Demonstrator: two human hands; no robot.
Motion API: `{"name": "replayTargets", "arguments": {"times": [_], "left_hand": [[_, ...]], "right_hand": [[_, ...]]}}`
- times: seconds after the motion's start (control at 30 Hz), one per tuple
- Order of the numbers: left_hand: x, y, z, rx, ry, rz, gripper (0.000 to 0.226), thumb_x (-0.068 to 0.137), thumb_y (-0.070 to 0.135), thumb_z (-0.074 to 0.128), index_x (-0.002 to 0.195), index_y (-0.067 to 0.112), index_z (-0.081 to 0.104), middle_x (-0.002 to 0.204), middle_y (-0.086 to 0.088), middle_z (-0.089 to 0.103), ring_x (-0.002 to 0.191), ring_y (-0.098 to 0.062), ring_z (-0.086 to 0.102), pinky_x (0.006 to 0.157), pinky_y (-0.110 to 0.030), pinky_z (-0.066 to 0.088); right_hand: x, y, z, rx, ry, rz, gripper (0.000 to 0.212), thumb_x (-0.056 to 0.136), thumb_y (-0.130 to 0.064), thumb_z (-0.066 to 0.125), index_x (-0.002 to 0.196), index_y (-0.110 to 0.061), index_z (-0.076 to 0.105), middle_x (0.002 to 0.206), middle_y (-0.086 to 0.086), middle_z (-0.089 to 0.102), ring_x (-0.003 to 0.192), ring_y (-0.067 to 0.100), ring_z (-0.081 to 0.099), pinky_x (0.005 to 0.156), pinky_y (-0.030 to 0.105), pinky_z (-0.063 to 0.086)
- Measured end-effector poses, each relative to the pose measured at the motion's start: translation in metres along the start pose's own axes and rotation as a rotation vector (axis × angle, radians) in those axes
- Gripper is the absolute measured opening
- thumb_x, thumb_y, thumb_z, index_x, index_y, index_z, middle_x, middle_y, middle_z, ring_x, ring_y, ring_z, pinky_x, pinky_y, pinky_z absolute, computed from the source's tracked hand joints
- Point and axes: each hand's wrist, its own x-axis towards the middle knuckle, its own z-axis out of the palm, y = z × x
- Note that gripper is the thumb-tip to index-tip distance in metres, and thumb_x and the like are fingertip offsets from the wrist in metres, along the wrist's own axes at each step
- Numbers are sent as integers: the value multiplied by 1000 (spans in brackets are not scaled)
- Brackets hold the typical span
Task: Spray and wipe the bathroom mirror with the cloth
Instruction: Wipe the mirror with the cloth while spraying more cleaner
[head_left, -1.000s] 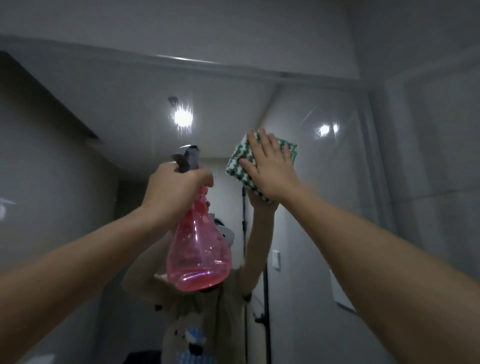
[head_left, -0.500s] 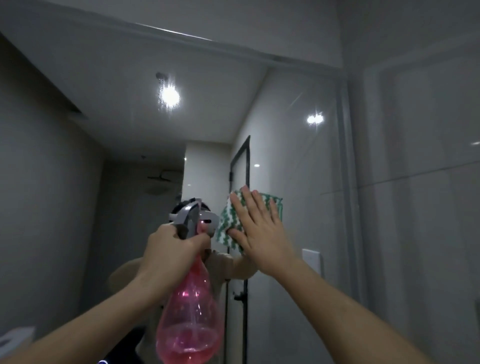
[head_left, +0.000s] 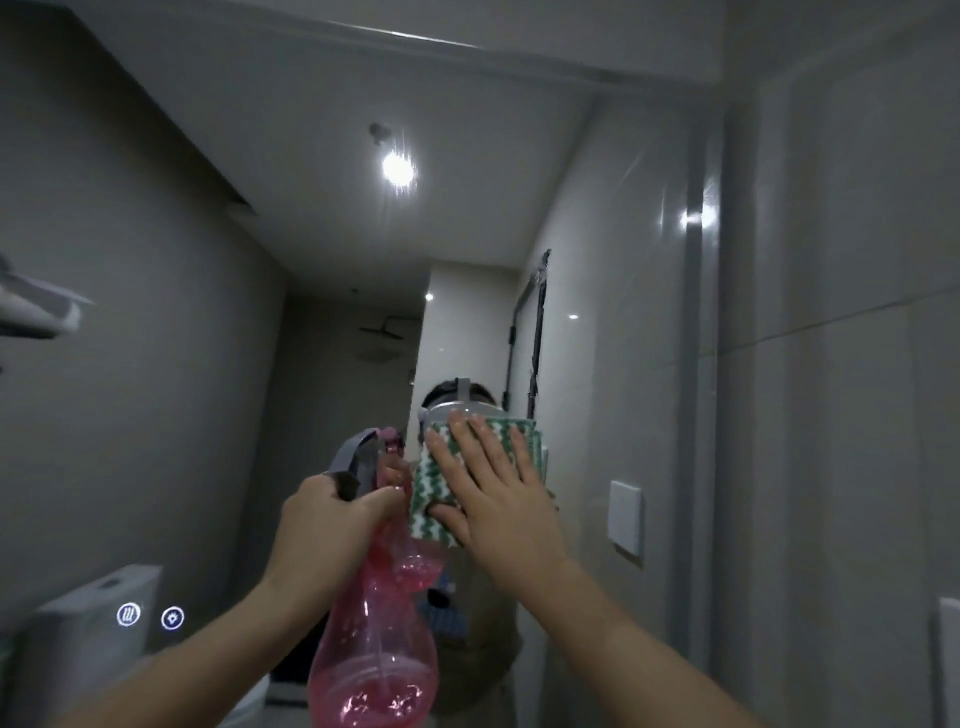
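Dim grey bathroom fills the mirror. Right hand, fingers spread flat, presses the cloth against the glass, now down from the top to face height. Left hand's grip wraps the spray bottle. Wiping seems under way.

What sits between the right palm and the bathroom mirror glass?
The folded green-and-white zigzag cloth: the right hand presses it flat against the mirror, fingers straight, in the head view.

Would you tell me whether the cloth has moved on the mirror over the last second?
Yes. The cloth, pressed flat by the right hand, has slid down the mirror, away from its top edge.
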Motion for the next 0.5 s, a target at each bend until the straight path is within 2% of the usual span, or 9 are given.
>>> {"name": "replayTargets", "arguments": {"times": [0.1, 0.17, 0.23, 0.33, 0.4, 0.47, 0.5], "left_hand": [[0, 5, 2, 28, -15, 29, 14, 73, 8, 71, 62, 1, 68, 52, -9, 64, 44, -15, 55, 47, -29, 43], [7, 16, 2, 39, -34, 48, 13, 73, 7, 71, 61, 3, 68, 52, -6, 64, 43, -9, 55, 44, -24, 42], [22, 30, 2, 38, -28, 68, 11, 71, 10, 70, 65, 1, 70, 59, -10, 69, 56, -18, 65, 55, -31, 50], [49, 54, 3, 15, -24, 91, 25, 61, 23, 68, 68, -1, 70, 66, -15, 70, 70, -33, 69, 67, -44, 54], [67, 72, 5, 7, -28, 94, 29, 58, 28, 66, 67, 0, 70, 67, -17, 70, 67, -33, 69, 69, -47, 55], [83, 92, 7, -18, -22, 120, 19, 67, 21, 71, 68, 2, 69, 73, -21, 70, 64, -30, 66, 70, -47, 55], [91, 101, 8, -35, -5, 138, 10, 68, 17, 71, 69, 7, 70, 76, -21, 70, 65, -31, 66, 70, -48, 54]], "right_hand": [[1, 13, -1, -26, -18, -128, 66, 92, -54, 26, 150, -25, 14, 155, 2, 19, 143, 19, 15, 112, 47, 14], [16, 32, -7, -85, -25, -210, 63, 93, -54, 24, 148, -25, 19, 153, 1, 22, 142, 19, 19, 112, 46, 15], [38, 50, -16, -90, -22, -167, 61, 94, -54, 22, 147, -24, 24, 152, 2, 26, 141, 20, 25, 110, 47, 18], [85, 71, -32, -81, 0, -11, 61, 95, -53, 20, 147, -22, 26, 153, 5, 29, 139, 23, 29, 110, 46, 15], [120, 86, -47, -106, 15, 41, 63, 95, -53, 13, 151, -24, 13, 157, 3, 14, 144, 23, 16, 114, 44, 4], [153, 103, -64, -94, -6, 95, 63, 95, -55, 7, 149, -27, -8, 158, -1, -9, 145, 19, -6, 117, 42, -9], [169, 111, -72, -78, -3, 125, 62, 96, -55, 8, 149, -28, -11, 157, -1, -12, 145, 17, -10, 117, 41, -10]]}}
